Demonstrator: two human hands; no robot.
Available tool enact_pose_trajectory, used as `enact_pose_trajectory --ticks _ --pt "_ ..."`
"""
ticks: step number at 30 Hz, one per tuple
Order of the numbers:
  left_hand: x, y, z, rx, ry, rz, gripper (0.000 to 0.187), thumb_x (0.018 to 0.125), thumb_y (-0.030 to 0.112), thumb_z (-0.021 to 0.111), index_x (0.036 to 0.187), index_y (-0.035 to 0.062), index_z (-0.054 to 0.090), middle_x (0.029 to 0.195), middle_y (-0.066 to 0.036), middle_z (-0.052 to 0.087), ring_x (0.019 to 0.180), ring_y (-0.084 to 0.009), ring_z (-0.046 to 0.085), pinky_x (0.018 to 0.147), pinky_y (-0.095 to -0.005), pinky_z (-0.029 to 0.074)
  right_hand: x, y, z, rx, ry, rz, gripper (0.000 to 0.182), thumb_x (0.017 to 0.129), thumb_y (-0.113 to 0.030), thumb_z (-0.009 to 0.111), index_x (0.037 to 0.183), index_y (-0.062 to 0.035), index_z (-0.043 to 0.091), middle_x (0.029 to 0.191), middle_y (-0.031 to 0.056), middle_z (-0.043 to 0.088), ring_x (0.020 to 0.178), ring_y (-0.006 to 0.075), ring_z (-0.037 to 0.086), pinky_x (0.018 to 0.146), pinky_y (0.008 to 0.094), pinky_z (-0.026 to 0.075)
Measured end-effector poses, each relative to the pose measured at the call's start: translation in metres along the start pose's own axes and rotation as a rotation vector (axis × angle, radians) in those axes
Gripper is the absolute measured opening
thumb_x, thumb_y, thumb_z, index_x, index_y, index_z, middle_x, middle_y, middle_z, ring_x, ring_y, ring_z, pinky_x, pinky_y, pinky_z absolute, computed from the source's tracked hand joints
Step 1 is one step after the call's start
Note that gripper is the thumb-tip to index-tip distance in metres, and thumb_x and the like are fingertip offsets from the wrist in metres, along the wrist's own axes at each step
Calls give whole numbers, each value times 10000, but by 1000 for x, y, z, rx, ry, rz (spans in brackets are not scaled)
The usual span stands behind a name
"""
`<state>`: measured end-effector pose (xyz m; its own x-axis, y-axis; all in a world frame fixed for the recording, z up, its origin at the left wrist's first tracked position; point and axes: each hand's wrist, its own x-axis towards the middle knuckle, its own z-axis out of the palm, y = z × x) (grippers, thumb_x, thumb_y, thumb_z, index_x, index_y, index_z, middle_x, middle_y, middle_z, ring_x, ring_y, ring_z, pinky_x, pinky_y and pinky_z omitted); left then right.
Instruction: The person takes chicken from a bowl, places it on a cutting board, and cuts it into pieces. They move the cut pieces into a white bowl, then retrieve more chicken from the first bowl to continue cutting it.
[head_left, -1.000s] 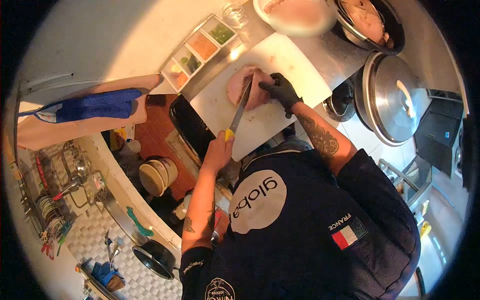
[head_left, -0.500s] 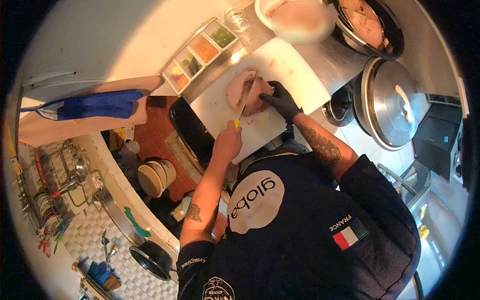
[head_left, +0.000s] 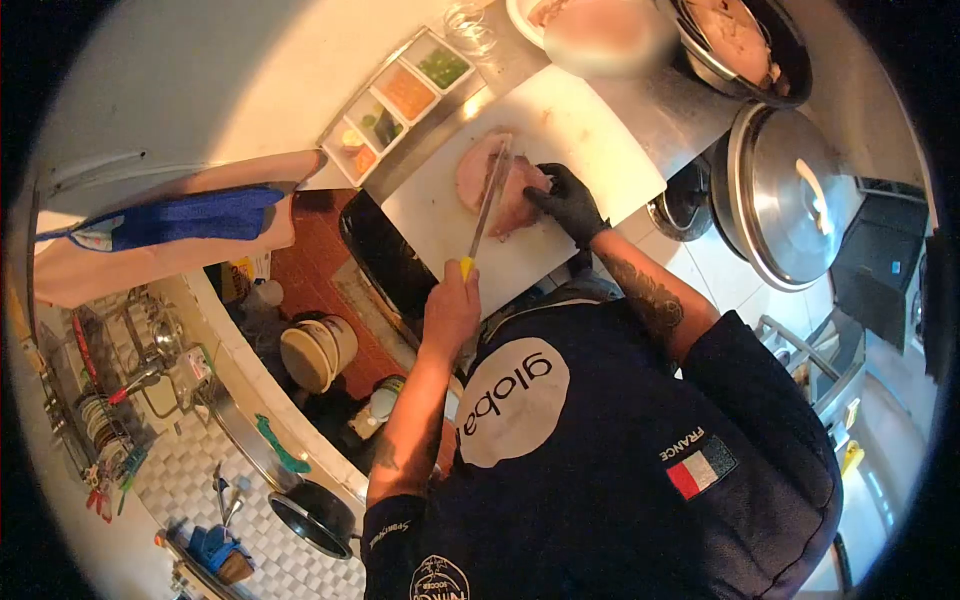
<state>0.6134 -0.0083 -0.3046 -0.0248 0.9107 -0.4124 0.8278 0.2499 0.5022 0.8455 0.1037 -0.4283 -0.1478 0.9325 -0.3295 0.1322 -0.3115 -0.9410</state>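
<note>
In my left hand [head_left: 452,308], which is bare and closed, is the yellow handle of a long knife [head_left: 487,218]. Its blade lies across a pale pink piece of meat [head_left: 517,200] along the line between a paler left part and a darker right part. My right hand [head_left: 568,204], in a black glove, grips the right side of the meat with thumb and fingers. Under the meat is a white cutting board [head_left: 600,150], lying at an angle on the metal counter.
Behind the board sits a tray of chopped vegetables [head_left: 405,92] in several compartments. More meat lies in a white bowl [head_left: 520,22] and a dark pot [head_left: 797,75] at the back right. To the right stands a large lidded pot [head_left: 780,225]. A black bin [head_left: 375,255] borders the board's left edge.
My left hand has drawn back slightly toward my body, and more of the knife blade now shows above the meat. My right hand keeps its hold on the meat.
</note>
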Motion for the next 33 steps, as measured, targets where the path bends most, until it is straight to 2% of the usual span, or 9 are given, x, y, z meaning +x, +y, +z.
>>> enact_pose_trajectory --ticks 4,7,10,13,18,25,30,33 --pt "-26 3 -9 99 -86 -33 284 1047 280 502 1065 1 451 861 -332 663 838 -539 646 732 -608 506 5 9 4 26 25 -12 615 886 -361 796 1340 -28 549 975 86 649 871 157 629 786 298 520" --pt "-30 6 -12 133 -105 -55 281 1048 277 498 1064 0 451 869 -333 665 851 -536 649 747 -605 509 6 7 7 80 27 47 656 839 -445 817 1315 -62 579 1077 148 684 975 226 672 868 354 544" --pt "-30 7 -15 153 -108 -73 281 1047 275 497 1067 -2 449 876 -333 667 860 -533 651 758 -603 509 1 -18 10 83 17 60 653 841 -454 814 1302 -54 581 1078 146 694 971 222 682 851 358 554" --pt "-27 6 -18 155 -116 -79 282 1046 273 498 1072 -3 447 881 -333 669 867 -530 652 765 -605 508 7 -19 19 4 72 28 640 843 -458 811 1278 -46 587 1076 146 701 970 224 692 845 362 561" --pt "-20 7 -23 200 -140 -83 281 1044 270 499 1076 -4 448 875 -325 672 878 -524 655 767 -612 502 10 -20 18 27 49 23 630 839 -482 806 1243 -48 594 1081 151 707 979 238 696 855 376 560" --pt "13 9 -6 164 -131 -15 279 1043 267 501 1103 -1 457 869 -334 668 864 -533 652 771 -610 510 13 -13 18 -174 93 -23 699 816 -573 781 1227 -45 579 1069 180 709 976 278 709 861 392 554" --pt "49 27 14 205 -73 39 288 1042 250 510 1119 -19 440 841 -347 650 838 -543 645 745 -619 503 16 -4 19 -119 98 5 730 801 -572 794 1248 -42 564 1069 193 713 975 296 710 873 405 549" --pt "57 36 14 204 -107 -21 315 1041 248 501 1195 -24 467 871 -335 669 854 -522 661 770 -604 512 15 -6 18 -84 75 5 732 801 -545 807 1265 -37 555 1071 196 711 979 290 708 876 402 547"
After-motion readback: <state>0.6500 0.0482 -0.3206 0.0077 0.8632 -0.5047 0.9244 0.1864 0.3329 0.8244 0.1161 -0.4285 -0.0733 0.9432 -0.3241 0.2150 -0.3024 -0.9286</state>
